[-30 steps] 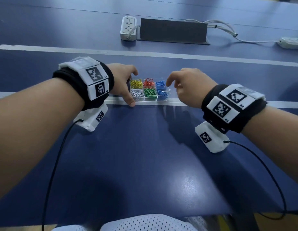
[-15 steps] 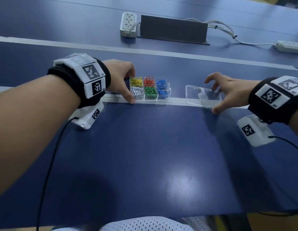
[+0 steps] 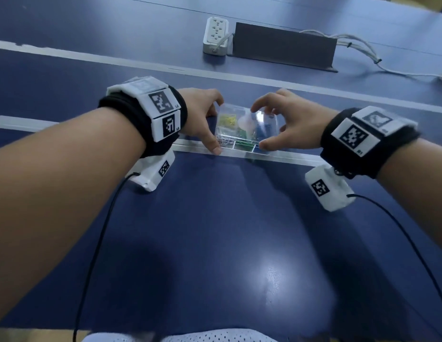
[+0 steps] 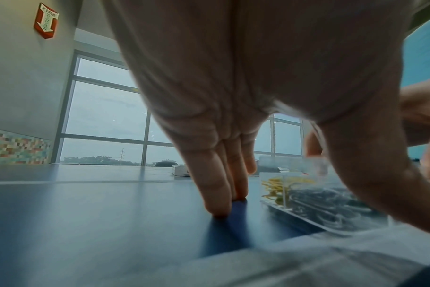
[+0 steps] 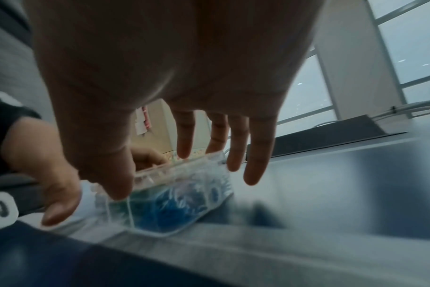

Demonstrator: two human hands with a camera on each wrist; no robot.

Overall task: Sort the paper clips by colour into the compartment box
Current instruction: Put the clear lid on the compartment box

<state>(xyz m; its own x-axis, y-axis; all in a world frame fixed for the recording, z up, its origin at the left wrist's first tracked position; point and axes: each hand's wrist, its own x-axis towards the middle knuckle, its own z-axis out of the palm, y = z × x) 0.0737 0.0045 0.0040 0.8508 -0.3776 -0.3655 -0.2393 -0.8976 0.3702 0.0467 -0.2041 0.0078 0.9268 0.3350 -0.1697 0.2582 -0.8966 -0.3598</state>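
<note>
White mesh fabric noted at the near edge, ahead of it a dark blue table. Further in, found a clear plastic compartment box seated on a white tape strip, with coloured paper clips sorted inside: yellow, green, blue, silvery. Braced the left hand beside the box's left wall: fingers straight, tips on the table, thumb at the near-left corner, nothing gripped. Pinched a clear plastic lid in the right hand, thumb at the near edge, fingers curled over the far edge. Lid tilted over the box, near row showing past its near edge. Beyond, observed a white power strip, a dark grey rectangular panel and white cables.
</note>
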